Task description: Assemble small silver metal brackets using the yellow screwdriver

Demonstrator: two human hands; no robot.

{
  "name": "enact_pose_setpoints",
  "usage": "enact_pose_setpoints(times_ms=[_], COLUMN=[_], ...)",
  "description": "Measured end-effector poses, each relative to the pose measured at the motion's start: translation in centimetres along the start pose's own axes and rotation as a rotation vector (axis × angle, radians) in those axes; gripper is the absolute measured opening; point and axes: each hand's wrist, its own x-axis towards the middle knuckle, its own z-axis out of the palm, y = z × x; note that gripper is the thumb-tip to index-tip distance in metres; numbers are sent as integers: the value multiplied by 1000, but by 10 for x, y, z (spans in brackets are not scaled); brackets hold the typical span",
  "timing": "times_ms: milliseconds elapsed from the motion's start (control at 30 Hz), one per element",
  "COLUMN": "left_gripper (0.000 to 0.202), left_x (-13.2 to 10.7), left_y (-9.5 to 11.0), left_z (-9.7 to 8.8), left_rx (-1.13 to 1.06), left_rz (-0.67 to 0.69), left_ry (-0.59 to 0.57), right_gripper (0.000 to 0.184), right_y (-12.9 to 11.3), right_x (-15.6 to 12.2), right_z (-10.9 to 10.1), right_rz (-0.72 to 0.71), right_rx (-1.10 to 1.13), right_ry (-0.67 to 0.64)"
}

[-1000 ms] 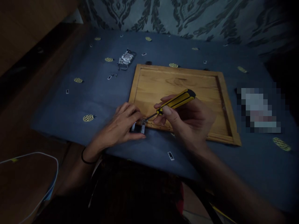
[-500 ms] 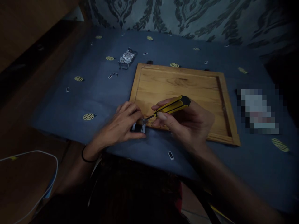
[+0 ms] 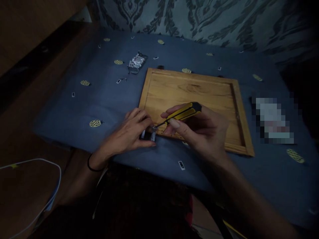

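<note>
My right hand is closed around the yellow and black handle of a screwdriver. The shaft slopes down to the left, and its tip meets a small metal cabinet hinge. This hinge is at the near left corner of a framed wooden door panel lying flat. My left hand grips the hinge between thumb and fingers, which cover part of it. Whether a screw sits under the tip is too small to tell.
A patterned blue cloth covers the table. Several metal hinges lie together behind the panel's left side, with tiny screws nearer. A blurred-out flat object rests at the right. A white cable hangs at lower left.
The view has shifted slightly. My right hand and the screwdriver have turned a little, with the tip still at the hinge. My left hand keeps its place.
</note>
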Motion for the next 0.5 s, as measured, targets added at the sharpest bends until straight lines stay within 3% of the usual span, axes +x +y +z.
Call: enact_pose_setpoints(times_ms=[500], left_gripper=[43], left_x=[-1], left_y=[-1], left_z=[1], left_rx=[0], left_rz=[18], left_ry=[9], right_gripper=[18], right_y=[1], right_x=[3], right_z=[0], right_rz=[-3], right_rx=[41], right_ry=[-12])
